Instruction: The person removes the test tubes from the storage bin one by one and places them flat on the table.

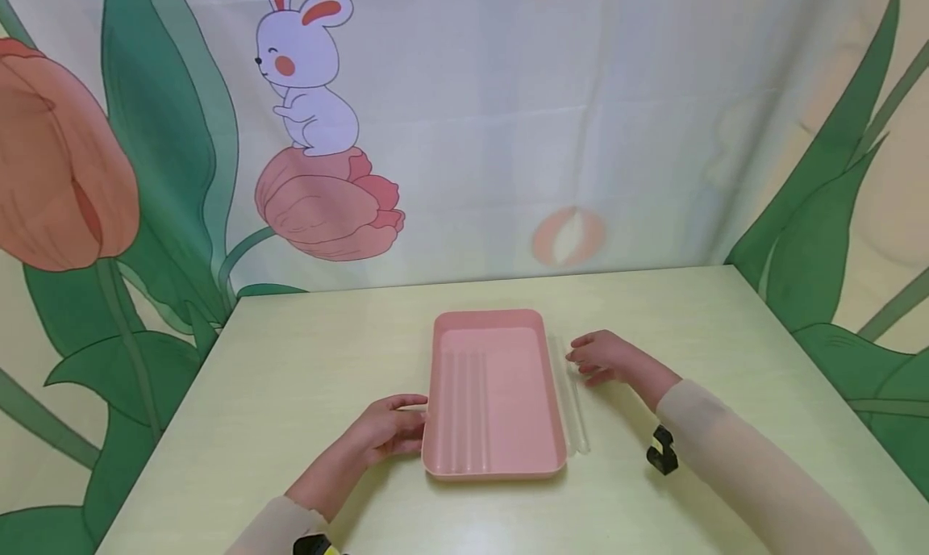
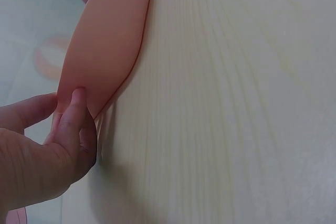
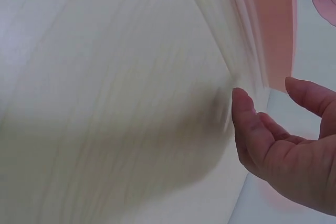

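Head view: clear tubes [image 1: 579, 426] lie on the table [image 1: 740, 377] between my right hand [image 1: 606, 356] and a pink tray [image 1: 522, 394]; my feed suggests 2. That hand holds nothing, its thumb and fingers loosely parted near the tubes' far ends; whether a fingertip touches, I can't tell. My left hand [image 1: 387, 432] rests relaxed fingers against the tray's side. Inside, nearer that hand, lie more tubes [image 1: 462, 414]. I'd expect them light, stiff, slippery, perhaps brittle: pinch gently, mid-length.
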Demonstrator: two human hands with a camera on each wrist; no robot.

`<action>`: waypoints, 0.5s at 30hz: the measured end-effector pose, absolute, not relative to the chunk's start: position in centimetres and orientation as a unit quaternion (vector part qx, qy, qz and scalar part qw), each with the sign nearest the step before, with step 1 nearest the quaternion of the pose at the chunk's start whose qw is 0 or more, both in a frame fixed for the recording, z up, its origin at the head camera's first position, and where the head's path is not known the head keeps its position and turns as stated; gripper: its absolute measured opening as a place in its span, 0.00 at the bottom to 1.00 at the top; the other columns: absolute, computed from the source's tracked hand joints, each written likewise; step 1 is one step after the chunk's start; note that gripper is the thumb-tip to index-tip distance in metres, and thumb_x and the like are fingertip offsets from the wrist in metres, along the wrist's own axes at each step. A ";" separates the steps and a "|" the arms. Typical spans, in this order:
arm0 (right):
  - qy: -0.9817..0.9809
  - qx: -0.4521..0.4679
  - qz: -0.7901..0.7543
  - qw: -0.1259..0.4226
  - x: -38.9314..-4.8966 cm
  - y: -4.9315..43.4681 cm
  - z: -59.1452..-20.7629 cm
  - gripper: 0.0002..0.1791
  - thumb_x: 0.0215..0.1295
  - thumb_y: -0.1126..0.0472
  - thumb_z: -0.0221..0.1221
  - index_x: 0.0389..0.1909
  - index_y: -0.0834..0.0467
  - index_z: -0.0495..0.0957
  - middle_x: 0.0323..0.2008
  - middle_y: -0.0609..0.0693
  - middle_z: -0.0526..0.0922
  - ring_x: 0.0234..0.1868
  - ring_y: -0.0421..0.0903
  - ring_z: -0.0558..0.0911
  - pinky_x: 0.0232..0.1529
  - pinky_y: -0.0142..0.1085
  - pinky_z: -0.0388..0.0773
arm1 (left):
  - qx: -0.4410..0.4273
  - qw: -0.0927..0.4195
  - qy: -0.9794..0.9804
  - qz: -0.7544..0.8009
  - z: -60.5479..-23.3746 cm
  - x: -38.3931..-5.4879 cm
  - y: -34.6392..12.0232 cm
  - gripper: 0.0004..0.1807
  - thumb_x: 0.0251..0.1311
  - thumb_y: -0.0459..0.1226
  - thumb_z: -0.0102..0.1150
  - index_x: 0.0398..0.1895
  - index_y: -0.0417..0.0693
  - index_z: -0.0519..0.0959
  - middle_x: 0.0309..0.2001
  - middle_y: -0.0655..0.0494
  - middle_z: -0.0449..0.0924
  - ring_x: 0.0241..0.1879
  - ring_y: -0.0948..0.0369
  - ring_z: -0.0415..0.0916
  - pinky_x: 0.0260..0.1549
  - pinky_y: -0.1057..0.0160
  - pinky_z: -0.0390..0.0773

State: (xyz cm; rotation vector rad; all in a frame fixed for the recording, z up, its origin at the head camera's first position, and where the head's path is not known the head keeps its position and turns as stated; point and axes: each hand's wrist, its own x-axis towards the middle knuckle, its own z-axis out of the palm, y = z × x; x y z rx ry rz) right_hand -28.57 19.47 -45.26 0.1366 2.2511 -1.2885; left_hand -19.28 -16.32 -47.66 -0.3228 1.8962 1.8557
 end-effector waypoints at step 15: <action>0.817 0.036 -0.525 0.235 -28.2 21.4 -41.2 0.32 0.79 0.59 0.49 0.76 0.71 0.56 0.74 0.70 0.63 0.71 0.65 0.70 0.59 0.44 0.84 | -0.115 0.231 0.693 0.673 -47.7 -19.3 -16.3 0.26 0.70 0.30 0.57 0.69 0.32 0.68 0.39 0.52 0.88 0.36 0.62 0.85 0.34 0.64 0.88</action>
